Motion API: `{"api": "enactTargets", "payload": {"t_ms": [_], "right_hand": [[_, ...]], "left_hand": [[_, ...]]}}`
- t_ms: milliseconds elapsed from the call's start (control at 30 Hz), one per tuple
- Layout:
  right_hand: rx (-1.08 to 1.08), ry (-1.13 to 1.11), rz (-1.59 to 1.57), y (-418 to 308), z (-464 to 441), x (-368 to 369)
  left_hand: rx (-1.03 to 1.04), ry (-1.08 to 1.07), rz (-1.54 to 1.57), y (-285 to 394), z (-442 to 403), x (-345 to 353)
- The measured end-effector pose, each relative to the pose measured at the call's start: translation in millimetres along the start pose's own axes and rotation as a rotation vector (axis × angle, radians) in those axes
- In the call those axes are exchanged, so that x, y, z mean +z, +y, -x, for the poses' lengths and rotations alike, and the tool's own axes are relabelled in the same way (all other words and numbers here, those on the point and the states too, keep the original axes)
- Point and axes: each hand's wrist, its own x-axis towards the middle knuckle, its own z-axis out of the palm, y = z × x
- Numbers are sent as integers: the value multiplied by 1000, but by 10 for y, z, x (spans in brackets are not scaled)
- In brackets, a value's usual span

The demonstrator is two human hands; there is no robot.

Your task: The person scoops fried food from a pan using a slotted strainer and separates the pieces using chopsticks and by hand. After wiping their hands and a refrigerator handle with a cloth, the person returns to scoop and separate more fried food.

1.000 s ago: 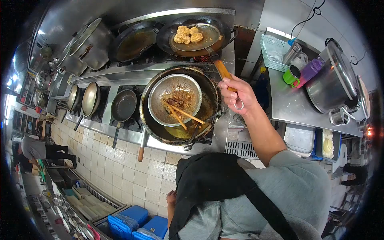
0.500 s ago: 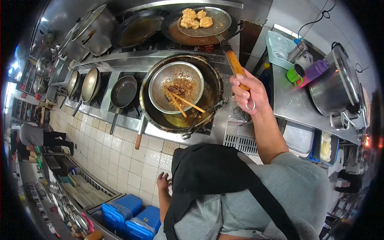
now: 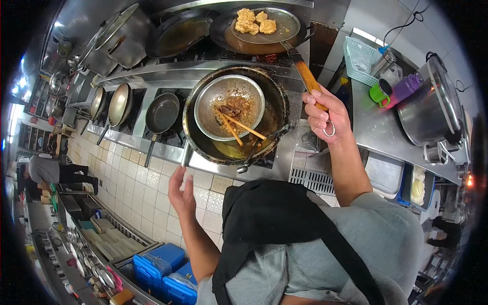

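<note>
My right hand [image 3: 328, 113] is closed round the wooden handle of a skimmer [image 3: 282, 35], a flat mesh disc over the wok of oil [image 3: 229, 41] at the back. Several golden fried pieces [image 3: 246, 21] lie on the mesh. My left hand [image 3: 182, 192] is raised with thumb and fingers apart, beside a metal handle [image 3: 186, 154] sticking out from the large pan; its wooden end is hidden by the fingers, and contact cannot be made out. In that pan [image 3: 188, 109] sits a metal strainer bowl [image 3: 203, 96] holding brown bits and a pair of wooden chopsticks [image 3: 244, 127].
Another wok [image 3: 178, 35] stands at the back left, with several frying pans [image 3: 162, 114] on the left burners. At right, a counter bears a large pot [image 3: 427, 109], a green cup [image 3: 378, 91] and a basket [image 3: 361, 66]. A person [image 3: 48, 170] stands far left.
My left hand has risen from low beside my body to the wooden-ended handle at the pan's front. My right hand keeps its grip on the skimmer, and the whole view has shifted slightly.
</note>
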Motion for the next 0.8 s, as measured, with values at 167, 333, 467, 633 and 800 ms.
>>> {"api": "enactTargets", "payload": {"t_ms": [167, 333, 467, 633, 800], "right_hand": [[-4, -3, 29, -41, 40, 41], [-42, -69, 15, -99, 119, 95], [-64, -78, 27, -108, 148, 46], [-55, -49, 18, -140, 228, 51], [-77, -74, 9, -149, 234, 17]], "left_hand": [[503, -281, -472, 632, -314, 589], [771, -542, -668, 742, -572, 1086], [811, -637, -709, 735, -658, 1330], [859, -736, -715, 688, -681, 1479], [926, -611, -569, 706, -677, 1469]]}}
